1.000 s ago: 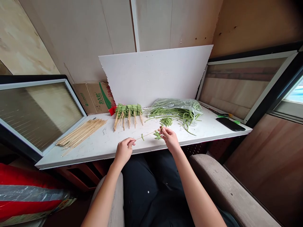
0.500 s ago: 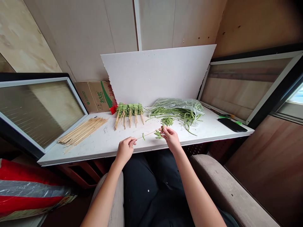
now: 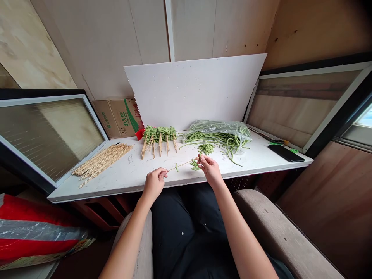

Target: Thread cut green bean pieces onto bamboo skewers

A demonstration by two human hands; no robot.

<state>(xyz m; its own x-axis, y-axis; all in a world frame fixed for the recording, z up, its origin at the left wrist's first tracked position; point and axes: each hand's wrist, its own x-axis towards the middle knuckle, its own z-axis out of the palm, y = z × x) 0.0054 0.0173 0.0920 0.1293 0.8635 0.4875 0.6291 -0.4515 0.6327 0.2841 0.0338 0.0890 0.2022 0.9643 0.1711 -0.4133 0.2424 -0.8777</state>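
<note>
My left hand (image 3: 154, 182) is closed on one end of a thin wooden skewer (image 3: 186, 162), held slanting above the table's front edge. A short piece of green bean (image 3: 176, 167) is seen partway along the skewer. At the skewer's other end my right hand (image 3: 208, 166) pinches a green bean piece, mostly hidden by the fingers. Just behind that hand lie a small heap of cut bean pieces (image 3: 205, 148) and a few more pieces (image 3: 194, 165). Finished-looking bean skewers (image 3: 159, 135) are stacked at the back, their sticks pointing towards me.
Loose bare skewers (image 3: 103, 161) lie at the left of the white table (image 3: 130, 178). Long beans (image 3: 209, 137) rest in a clear plastic bag (image 3: 229, 128) at the back. A black phone (image 3: 286, 153) is at the right. A white board (image 3: 194, 93) stands behind, beside a cardboard box (image 3: 116, 118).
Both hands keep nearly the same position and grip on the skewer and bean piece. The whole view has shifted very slightly.
</note>
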